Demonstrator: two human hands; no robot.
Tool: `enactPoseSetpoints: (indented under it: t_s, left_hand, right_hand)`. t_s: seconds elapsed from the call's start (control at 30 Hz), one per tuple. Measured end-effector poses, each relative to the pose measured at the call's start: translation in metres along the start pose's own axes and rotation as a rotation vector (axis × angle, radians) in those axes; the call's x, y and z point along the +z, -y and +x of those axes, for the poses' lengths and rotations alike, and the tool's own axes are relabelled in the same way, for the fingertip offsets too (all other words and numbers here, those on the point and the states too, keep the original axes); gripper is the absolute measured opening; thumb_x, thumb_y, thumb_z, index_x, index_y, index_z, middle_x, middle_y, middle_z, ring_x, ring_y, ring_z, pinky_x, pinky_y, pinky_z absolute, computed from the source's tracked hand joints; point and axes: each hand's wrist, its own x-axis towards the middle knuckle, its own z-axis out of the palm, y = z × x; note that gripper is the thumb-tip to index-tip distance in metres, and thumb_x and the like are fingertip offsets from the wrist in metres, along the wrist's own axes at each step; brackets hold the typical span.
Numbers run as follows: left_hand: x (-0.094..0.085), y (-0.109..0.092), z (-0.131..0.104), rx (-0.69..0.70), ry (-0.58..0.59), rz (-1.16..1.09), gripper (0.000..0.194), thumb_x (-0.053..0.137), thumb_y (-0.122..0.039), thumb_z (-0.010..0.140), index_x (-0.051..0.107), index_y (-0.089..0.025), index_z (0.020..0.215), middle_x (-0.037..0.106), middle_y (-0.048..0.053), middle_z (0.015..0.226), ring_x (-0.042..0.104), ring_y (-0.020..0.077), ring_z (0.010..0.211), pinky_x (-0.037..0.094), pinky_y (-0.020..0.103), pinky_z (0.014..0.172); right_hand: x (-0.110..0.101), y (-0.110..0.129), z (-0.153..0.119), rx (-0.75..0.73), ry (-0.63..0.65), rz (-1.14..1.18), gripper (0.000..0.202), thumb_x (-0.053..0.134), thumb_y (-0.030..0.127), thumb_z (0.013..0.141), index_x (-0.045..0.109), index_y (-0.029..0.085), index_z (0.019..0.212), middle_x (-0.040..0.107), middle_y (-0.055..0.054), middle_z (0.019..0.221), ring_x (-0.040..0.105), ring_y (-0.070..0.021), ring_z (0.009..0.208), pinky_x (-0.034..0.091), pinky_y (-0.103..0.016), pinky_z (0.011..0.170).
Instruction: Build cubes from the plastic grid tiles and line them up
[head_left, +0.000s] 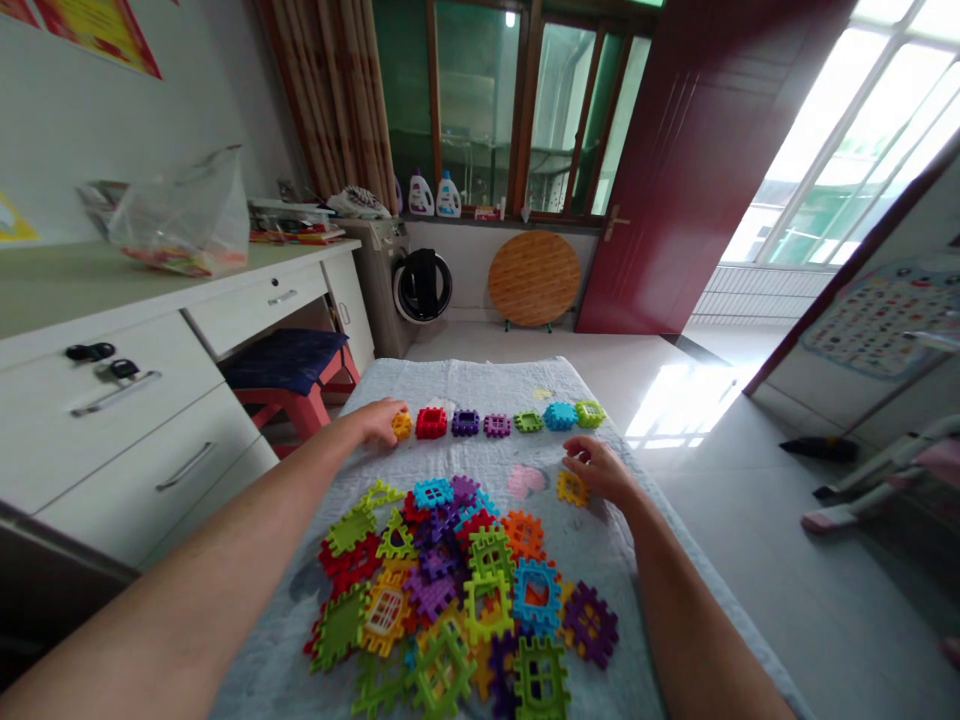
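At the far left end of a row of plastic blocks, my left hand (381,422) has its fingers closed around a yellow-orange building block (403,427). To its right in the row stand a red block (431,423), a dark purple block (465,423), a light purple block (496,426), a green block (528,422), a blue block (559,416) and a lime block (590,414). My right hand (600,466) is open, its fingers apart, just beside a flat yellow window-shaped piece (572,489). Whether it touches that piece is unclear.
A mixed pile of interlocking plastic pieces (435,590) lies on the cloth-covered table (592,590) nearest me. A red stool (296,380) and a white desk (150,390) stand left; beyond are a washing machine (382,280), a round wooden tabletop (534,280) and a red door (675,170).
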Motion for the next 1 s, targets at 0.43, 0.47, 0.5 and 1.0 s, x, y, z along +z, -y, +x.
enactPoseSetpoints:
  t_s: [0.43,0.47,0.5,1.0]
  left_hand:
    - [-0.009,-0.059,-0.102,0.187,-0.222,-0.007,0.059,0.057,-0.035,0.075,0.045,-0.017,0.130,0.049,0.010,0.135,0.041,0.0251,0.126,0.027,0.034,0.109]
    - [-0.008,-0.068,-0.114,0.190,-0.222,-0.039,0.057,0.056,-0.035,0.076,0.045,-0.020,0.130,0.049,0.008,0.135,0.040,0.0251,0.127,0.027,0.036,0.109]
    - [-0.007,-0.076,-0.127,0.203,-0.223,-0.072,0.054,0.056,-0.035,0.078,0.046,-0.021,0.129,0.050,0.007,0.134,0.041,0.0248,0.126,0.028,0.036,0.109]
    - [0.074,-0.171,-0.244,0.460,-0.307,-0.065,0.094,0.061,-0.073,0.061,0.033,-0.032,0.141,0.023,0.009,0.151,0.011,0.0409,0.138,0.016,0.063,0.108]
  right_hand:
    - [-0.014,0.016,-0.021,-0.104,0.251,-0.264,0.035,0.072,0.024,0.056,0.057,0.017,0.087,0.055,-0.004,0.089,0.051,-0.0172,0.079,0.042,-0.028,0.073]
    - [-0.009,0.019,-0.020,-0.145,0.226,-0.250,0.035,0.071,0.024,0.058,0.056,0.018,0.088,0.054,-0.004,0.089,0.051,-0.0169,0.080,0.042,-0.028,0.074]
    - [-0.004,0.021,-0.019,-0.191,0.198,-0.221,0.034,0.070,0.024,0.060,0.055,0.018,0.090,0.054,-0.004,0.090,0.051,-0.0165,0.080,0.042,-0.028,0.074]
    - [0.033,0.040,-0.016,-0.347,0.042,-0.076,0.035,0.066,0.036,0.075,0.059,0.019,0.105,0.054,-0.006,0.100,0.054,-0.0177,0.085,0.044,-0.034,0.081]
